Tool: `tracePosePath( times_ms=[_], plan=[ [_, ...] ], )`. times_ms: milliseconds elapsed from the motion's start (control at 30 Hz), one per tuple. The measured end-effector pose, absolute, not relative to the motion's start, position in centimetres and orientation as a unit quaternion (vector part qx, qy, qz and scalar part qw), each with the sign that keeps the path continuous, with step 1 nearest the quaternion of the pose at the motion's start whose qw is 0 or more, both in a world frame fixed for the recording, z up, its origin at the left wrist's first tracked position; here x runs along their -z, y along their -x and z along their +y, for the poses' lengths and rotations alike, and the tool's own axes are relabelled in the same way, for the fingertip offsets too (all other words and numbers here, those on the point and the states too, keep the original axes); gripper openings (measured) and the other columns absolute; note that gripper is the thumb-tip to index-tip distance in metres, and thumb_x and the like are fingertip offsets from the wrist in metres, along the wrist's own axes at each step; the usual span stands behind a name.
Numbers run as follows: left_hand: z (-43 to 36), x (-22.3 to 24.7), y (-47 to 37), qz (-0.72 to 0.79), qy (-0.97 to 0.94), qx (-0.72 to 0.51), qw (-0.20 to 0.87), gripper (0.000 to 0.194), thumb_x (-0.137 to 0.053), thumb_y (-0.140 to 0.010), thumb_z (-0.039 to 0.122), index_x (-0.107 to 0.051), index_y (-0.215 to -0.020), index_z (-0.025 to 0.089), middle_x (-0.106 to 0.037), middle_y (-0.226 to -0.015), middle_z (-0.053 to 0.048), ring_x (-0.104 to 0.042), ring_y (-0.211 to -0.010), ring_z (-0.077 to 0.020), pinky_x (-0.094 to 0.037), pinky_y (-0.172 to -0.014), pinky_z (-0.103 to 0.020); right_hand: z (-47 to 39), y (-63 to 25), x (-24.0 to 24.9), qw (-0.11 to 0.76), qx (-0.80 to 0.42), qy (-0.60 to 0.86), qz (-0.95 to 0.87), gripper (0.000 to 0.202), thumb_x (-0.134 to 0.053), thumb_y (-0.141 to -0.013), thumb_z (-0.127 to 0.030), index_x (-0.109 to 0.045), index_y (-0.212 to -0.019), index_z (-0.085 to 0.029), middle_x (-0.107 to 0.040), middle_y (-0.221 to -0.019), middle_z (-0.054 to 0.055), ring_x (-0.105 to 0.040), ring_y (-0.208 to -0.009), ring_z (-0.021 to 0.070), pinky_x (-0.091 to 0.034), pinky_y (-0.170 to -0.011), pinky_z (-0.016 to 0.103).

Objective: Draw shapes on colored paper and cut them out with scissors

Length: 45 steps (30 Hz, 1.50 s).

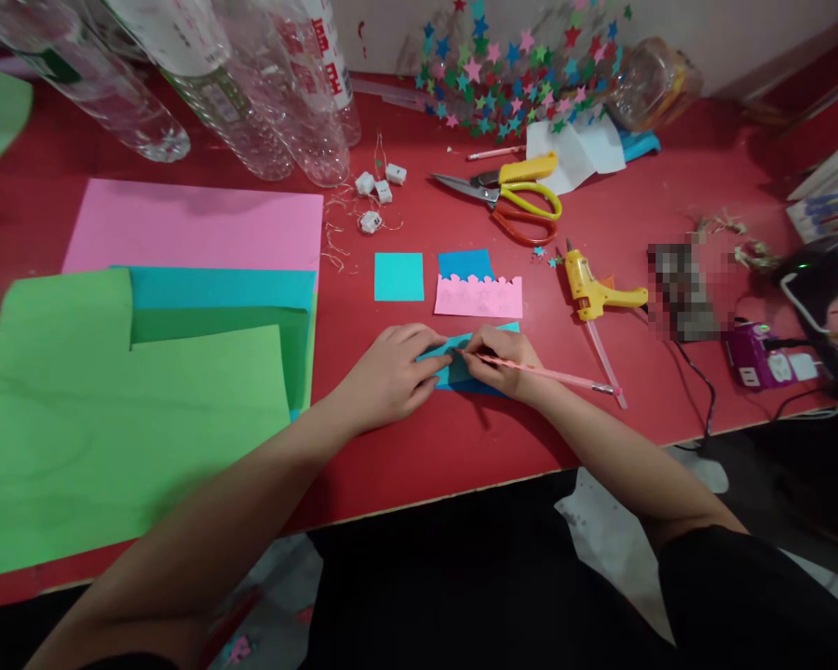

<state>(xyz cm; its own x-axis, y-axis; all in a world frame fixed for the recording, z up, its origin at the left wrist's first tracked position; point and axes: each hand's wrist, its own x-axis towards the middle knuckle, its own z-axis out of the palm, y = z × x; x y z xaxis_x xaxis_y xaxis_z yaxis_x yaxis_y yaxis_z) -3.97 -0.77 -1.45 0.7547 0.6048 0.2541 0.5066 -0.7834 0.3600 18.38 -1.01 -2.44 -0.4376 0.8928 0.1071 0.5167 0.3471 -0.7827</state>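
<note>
A small piece of blue paper lies on the red table near its front edge, partly covered by both hands; a darker blue layer shows along its lower edge. My left hand rests on its left part with fingers stretched out, pressing it down. Over the right part, my right hand is closed around a pink pencil, whose tip is at the paper. Just beyond are a pink strip with a scalloped edge, a dark blue piece and a turquoise square.
Yellow-handled scissors and a yellow glue gun lie beyond and to the right. Large green sheets and a pink sheet cover the left. Plastic bottles and star decorations stand at the back. A purple power adapter sits right.
</note>
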Motion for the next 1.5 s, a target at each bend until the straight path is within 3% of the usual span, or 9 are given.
tracePosePath(
  times_ms=[700, 933, 1500],
  plan=[
    [-0.8, 1.5, 4.0, 0.299, -0.927, -0.181, 0.137, 0.026, -0.049, -0.093, 0.023, -0.065, -0.112, 0.017, -0.061, -0.116, -0.013, -0.053, -0.110, -0.0269, -0.046, -0.090, -0.045, -1.3, -17.8, 1.9, 0.255, -0.302, 0.589, -0.705, 0.015, -0.053, -0.074, -0.024, -0.044, -0.062, -0.021, -0.045, -0.051, -0.005, -0.040, -0.048, 0.0085, -0.029, -0.049, 0.021],
    [-0.8, 1.6, 4.0, 0.298, -0.926, -0.186, 0.137, 0.027, -0.048, -0.093, 0.023, -0.064, -0.114, 0.017, -0.061, -0.116, -0.013, -0.052, -0.110, -0.0270, -0.046, -0.090, -0.045, -1.4, -18.4, 3.2, 0.282, -0.275, 0.522, -0.757, 0.013, -0.054, -0.076, -0.021, -0.047, -0.065, -0.021, -0.052, -0.057, -0.005, -0.043, -0.051, 0.0082, -0.032, -0.052, 0.021],
    [-0.8, 1.4, 4.0, 0.304, -0.923, -0.177, 0.154, 0.026, -0.048, -0.093, 0.025, -0.064, -0.113, 0.018, -0.060, -0.118, -0.013, -0.052, -0.111, -0.0267, -0.046, -0.091, -0.046, -1.7, -18.3, 2.2, 0.268, -0.289, 0.441, -0.806, 0.007, -0.053, -0.077, -0.018, -0.053, -0.071, -0.021, -0.053, -0.059, -0.004, -0.045, -0.052, 0.0085, -0.035, -0.054, 0.021]
  ],
)
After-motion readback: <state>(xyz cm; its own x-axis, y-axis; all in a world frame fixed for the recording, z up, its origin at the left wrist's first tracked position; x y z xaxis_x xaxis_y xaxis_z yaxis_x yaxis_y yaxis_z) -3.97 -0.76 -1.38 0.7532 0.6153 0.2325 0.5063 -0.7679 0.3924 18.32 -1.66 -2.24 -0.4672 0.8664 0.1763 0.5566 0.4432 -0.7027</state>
